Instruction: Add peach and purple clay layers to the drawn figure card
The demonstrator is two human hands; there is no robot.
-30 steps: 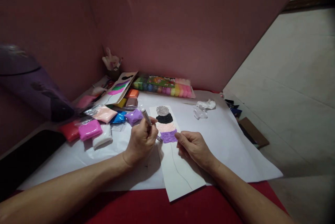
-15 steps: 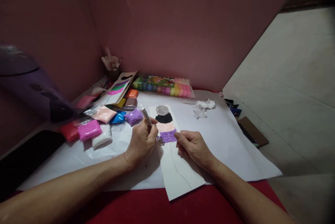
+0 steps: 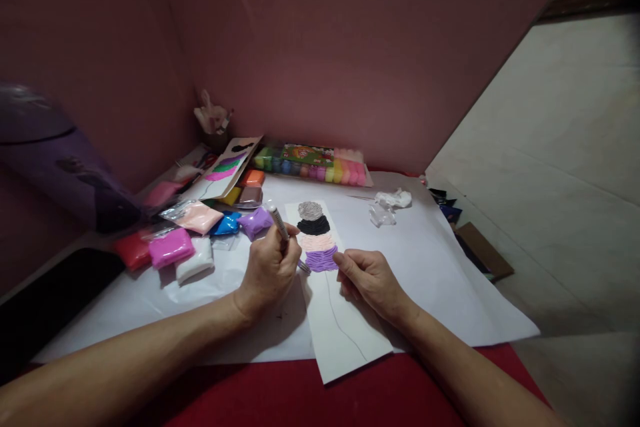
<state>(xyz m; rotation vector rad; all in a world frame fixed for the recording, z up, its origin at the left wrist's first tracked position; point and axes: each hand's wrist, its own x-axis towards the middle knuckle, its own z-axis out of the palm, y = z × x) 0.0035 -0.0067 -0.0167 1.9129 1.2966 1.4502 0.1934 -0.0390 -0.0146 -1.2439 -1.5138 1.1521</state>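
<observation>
My left hand [image 3: 273, 264] is closed around a small fork [image 3: 278, 220] with a pale patterned handle. Its shiny metal end points down at the left edge of a purple clay band [image 3: 321, 258]. That band lies on a long white card [image 3: 345, 334], under ridged peach [image 3: 317, 242], black [image 3: 313, 225] and grey [image 3: 311, 210] clay patches. A thin curved pencil line runs down the card below the purple. My right hand [image 3: 370, 280] is closed, thumb against the forefinger, at the purple band's right edge; whatever is between those fingers is hidden.
Several bagged clay pieces, including a pink one [image 3: 171, 248], lie left. Behind are a second decorated card [image 3: 227, 170] and a clay pack [image 3: 310, 164]. White clay [image 3: 393, 198] sits right. A purple shape [image 3: 60, 160] and a black object [image 3: 65, 307] stand far left.
The fork's metal end has turned and shifted slightly at the purple clay's left edge, with my left hand moving a little. My right hand stays where it was.
</observation>
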